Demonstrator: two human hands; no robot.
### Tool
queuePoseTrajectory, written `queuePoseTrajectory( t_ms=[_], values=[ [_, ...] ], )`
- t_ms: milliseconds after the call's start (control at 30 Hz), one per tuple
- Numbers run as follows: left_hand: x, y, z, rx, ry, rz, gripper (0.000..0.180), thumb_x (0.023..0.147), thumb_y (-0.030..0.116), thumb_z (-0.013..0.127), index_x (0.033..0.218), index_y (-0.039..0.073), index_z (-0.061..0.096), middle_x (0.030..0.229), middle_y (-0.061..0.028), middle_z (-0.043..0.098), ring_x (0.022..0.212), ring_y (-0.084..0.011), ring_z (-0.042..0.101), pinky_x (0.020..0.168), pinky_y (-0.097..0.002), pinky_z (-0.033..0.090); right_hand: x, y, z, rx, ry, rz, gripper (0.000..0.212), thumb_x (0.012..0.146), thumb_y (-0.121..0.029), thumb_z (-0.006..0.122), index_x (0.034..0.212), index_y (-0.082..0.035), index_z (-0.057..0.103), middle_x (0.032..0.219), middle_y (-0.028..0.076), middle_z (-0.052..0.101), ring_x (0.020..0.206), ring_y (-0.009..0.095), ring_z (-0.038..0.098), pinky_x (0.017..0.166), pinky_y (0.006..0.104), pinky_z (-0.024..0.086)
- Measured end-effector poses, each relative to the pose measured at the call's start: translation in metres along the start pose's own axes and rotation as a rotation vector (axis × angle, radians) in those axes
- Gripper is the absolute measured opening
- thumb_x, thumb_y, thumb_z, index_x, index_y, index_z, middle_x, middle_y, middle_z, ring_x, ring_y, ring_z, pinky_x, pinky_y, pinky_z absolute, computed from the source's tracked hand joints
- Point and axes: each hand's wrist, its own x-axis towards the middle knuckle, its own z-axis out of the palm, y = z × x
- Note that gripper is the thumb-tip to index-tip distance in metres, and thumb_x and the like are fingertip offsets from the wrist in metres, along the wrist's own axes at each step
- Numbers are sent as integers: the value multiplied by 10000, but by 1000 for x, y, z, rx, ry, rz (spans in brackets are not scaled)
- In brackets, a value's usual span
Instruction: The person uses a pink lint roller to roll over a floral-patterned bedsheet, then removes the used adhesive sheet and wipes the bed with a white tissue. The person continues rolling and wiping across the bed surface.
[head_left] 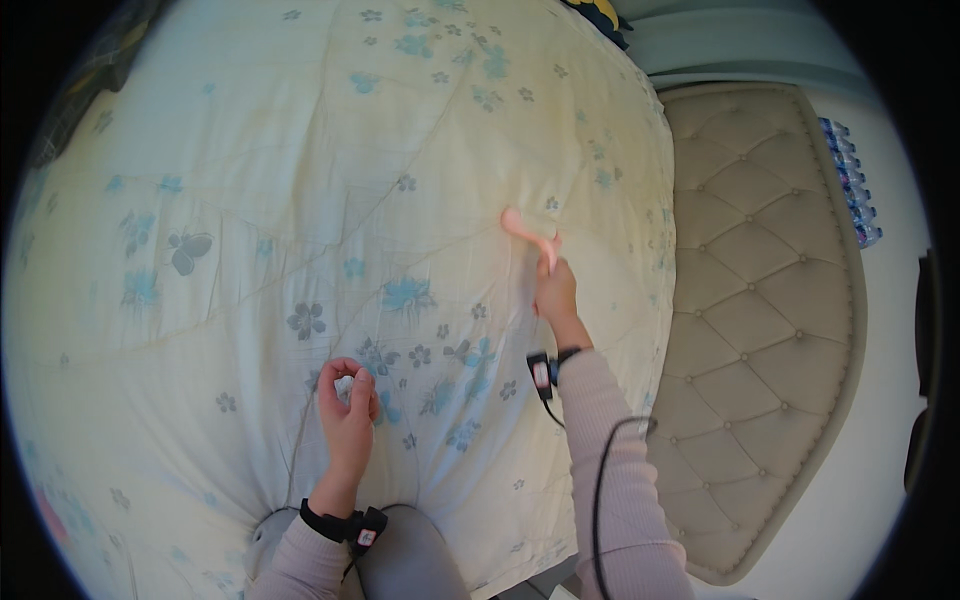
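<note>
Flowered bedsheet [240, 380] | right hand [557, 292] grips pink wand [530, 236] by end; a loosened grip could drop it | left hand [348, 402] curled, contents unclear

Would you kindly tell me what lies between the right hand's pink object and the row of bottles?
In the head view, flowered sheet comes first after the pink object, then the beige tufted panel, and beyond it the bottles.

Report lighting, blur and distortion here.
Head view throughout: soft light, faint shadows in the folds of the floral sheet; its right edge bows, likely from the fisheye; black corners; the pink object in the right hand looks slightly blurred.
</note>
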Motion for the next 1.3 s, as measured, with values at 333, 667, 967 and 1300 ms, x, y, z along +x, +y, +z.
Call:
queuePoseTrajectory(
  t_ms=[333,667,967,1300],
  values=[
    [-5,7,6,-40,-15,-18,110,1015,147,583,1044,107,485,744,29,481,567,-34,348,501,-212,267,-93,33,5,19,95,-154,440,1036,-355,490,1094,71,585,867,312,669,813,450,690,679,511,533],
    [0,21,1,10,28,-23,87,1016,130,566,1023,97,486,715,26,481,547,-39,343,491,-214,261,-122,48,28,44,218,-257,364,1050,-319,481,1193,-12,612,955,289,683,870,429,695,764,477,546],
    [-6,7,-5,14,-29,27,99,1012,135,578,1017,101,484,721,31,472,556,-38,338,488,-219,265,5,-26,1,220,-27,168,410,1048,-358,470,1144,19,599,901,294,687,851,448,685,722,511,535],
    [2,8,1,-5,21,-51,100,1008,135,586,1029,102,495,721,34,471,569,-40,352,505,-217,270,-90,28,-12,-120,43,-240,389,1040,-358,486,1070,8,614,856,263,682,776,361,712,657,474,545]
  ],
)
